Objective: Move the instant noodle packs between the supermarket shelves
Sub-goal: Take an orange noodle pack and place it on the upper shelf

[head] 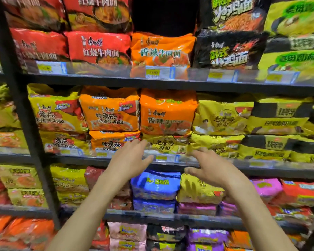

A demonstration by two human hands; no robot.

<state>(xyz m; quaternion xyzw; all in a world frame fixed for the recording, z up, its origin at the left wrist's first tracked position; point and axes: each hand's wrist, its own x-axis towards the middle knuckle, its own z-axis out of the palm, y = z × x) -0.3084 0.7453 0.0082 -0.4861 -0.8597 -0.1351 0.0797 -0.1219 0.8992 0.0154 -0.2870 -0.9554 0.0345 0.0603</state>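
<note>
Hovering at the middle shelf with both hands bare, nothing held. Left hand (pixel 130 158): fingers (pixel 141 144) straight and spread, tips at the left edge of the yellow 老母鸡汤面 pack (pixel 168 144); contact can't be told. Right hand (pixel 209 172) is equally wide, tips at that pack's right edge, thumb lower, in front of the shelf lip (pixel 279 172). So that pack sits between the two sets of fingertips, at the bottom of its stack; the price tag (pixel 166 158) is just under them, digits too blurred to read.

Directly above the fingertips: orange 香辣牛肉面 pack (pixel 168 113), lying on the yellow one; brand 康师傅 legible on it.

My read: the step in hand is the grab, not yet made. If yellow is the target, don't yank it from under; orange will likely ride out with it or tip off. Steady or lift orange first, then slide yellow out level. If orange is the target, shift both hands up and clamp its side edges with flat palms. The bags look soft; squeeze lightly so the noodles don't crush.

Left of the left fingers: stacked 辣番茄鸡蛋牛肉面 packs (pixel 110 113); further left a 番茄鸡蛋牛肉面 pack (pixel 54 113).

One shelf up: upper 香辣牛肉面 pack (pixel 161 49) with a dark gap (pixel 163 13) over it, probably the drop spot; 红烧牛肉面 pack (pixel 100 48) on its left, 韩式火鸡面 pack (pixel 228 51) on its right.

Below the hands: blue pack (pixel 156 183), writing unclear.
</note>
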